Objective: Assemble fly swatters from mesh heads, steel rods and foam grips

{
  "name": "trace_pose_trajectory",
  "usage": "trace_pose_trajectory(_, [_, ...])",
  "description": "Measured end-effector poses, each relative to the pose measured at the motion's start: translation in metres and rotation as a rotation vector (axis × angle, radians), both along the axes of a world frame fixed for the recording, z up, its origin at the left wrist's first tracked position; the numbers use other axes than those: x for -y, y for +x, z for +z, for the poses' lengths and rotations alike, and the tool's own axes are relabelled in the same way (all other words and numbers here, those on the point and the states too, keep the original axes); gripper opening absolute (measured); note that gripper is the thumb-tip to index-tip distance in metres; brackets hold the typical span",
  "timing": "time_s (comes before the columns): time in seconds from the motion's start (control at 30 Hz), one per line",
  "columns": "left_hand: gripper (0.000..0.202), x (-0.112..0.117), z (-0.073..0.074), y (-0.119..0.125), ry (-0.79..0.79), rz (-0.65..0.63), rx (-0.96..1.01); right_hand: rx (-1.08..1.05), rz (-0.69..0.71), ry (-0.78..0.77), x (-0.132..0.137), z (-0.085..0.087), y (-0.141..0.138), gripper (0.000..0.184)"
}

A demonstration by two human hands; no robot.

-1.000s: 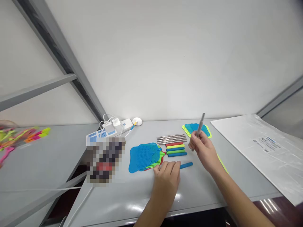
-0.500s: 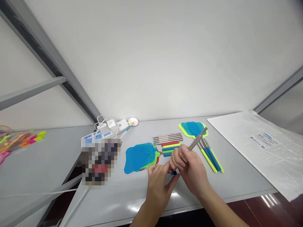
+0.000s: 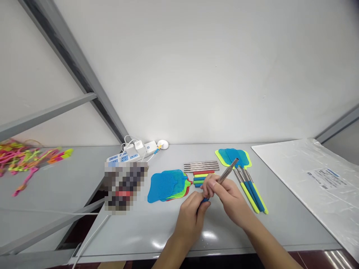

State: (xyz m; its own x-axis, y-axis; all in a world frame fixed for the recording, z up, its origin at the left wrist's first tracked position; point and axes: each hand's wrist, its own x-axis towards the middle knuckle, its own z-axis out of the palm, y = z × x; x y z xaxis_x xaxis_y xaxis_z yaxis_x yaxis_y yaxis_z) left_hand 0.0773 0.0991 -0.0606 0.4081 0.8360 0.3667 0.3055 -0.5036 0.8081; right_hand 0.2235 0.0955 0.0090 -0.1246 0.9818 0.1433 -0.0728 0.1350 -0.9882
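Observation:
My right hand [image 3: 224, 196] grips a thin metal rod [image 3: 230, 169] that points up and to the right. My left hand [image 3: 193, 213] is closed around a blue grip sleeve [image 3: 205, 200], held against the rod's lower end. Just behind my hands lie a row of bare metal rods [image 3: 201, 166] and a stack of coloured grip sleeves [image 3: 202, 175]. A pile of loose swatter heads [image 3: 168, 185], blue on top, lies to the left. Finished fly swatters [image 3: 246, 179] with blue and yellow-green handles lie to the right.
A grey table [image 3: 157, 231] carries everything. A white power strip [image 3: 131, 153] with plugs and cables sits at the back left, by a pixelated object [image 3: 125, 185]. Clear plastic bags [image 3: 311, 175] lie at the right. Bright plastic parts [image 3: 30, 158] lie on the neighbouring table at left.
My right hand brought the metal rod down from upright toward my left hand. My left hand lifted the blue sleeve off the table, and both hands now meet at the rod's end.

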Motion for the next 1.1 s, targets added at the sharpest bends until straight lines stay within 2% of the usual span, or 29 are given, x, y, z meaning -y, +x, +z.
trace_pose_trajectory(0.1, [0.021, 0.004, 0.009, -0.003, -0.023, -0.010, 0.089, 0.139, 0.062, -0.013, 0.006, 0.012, 0.011, 0.018])
trace_pose_trajectory(0.13, [0.021, 0.006, 0.013, -0.004, -0.042, -0.008, 0.111, 0.117, 0.057, -0.034, 0.008, 0.016, 0.013, 0.023])
trace_pose_trajectory(0.2, [0.021, 0.009, 0.019, -0.008, -0.085, 0.018, 0.128, -0.062, 0.003, -0.059, 0.011, 0.022, 0.013, 0.033])
trace_pose_trajectory(0.27, [0.022, 0.014, 0.025, -0.013, -0.121, 0.046, 0.127, -0.329, -0.076, -0.059, 0.014, 0.029, 0.006, 0.021])
trace_pose_trajectory(0.3, [0.023, 0.016, 0.027, -0.016, -0.137, 0.051, 0.128, -0.457, -0.114, -0.056, 0.014, 0.033, 0.001, 0.022])
trace_pose_trajectory(0.4, [0.029, 0.026, 0.032, -0.022, -0.247, 0.089, 0.215, -0.716, -0.184, -0.110, 0.015, 0.038, -0.019, 0.039])
trace_pose_trajectory(0.57, [0.044, 0.034, 0.043, -0.027, -0.637, 0.489, 0.803, -0.878, -0.275, -0.178, 0.011, 0.032, -0.053, 0.050])
trace_pose_trajectory(0.63, [0.043, 0.035, 0.048, -0.029, -0.686, 0.535, 0.982, -0.887, -0.278, -0.186, 0.008, 0.028, -0.064, 0.053])
trace_pose_trajectory(0.73, [0.044, 0.038, 0.055, -0.034, -0.720, 0.513, 1.100, -0.853, -0.231, -0.210, 0.005, 0.026, -0.080, 0.054])
trace_pose_trajectory(0.87, [0.045, 0.040, 0.058, -0.042, -0.700, 0.550, 1.136, -0.830, -0.171, -0.231, 0.004, 0.027, -0.099, 0.054])
trace_pose_trajectory(0.93, [0.043, 0.038, 0.056, -0.048, -0.683, 0.529, 1.090, -0.814, -0.130, -0.230, 0.003, 0.028, -0.106, 0.054])
trace_pose_trajectory(1.1, [0.040, 0.033, 0.044, -0.069, -0.656, 0.269, 0.647, -0.675, 0.074, -0.216, -0.018, 0.024, -0.113, 0.045])
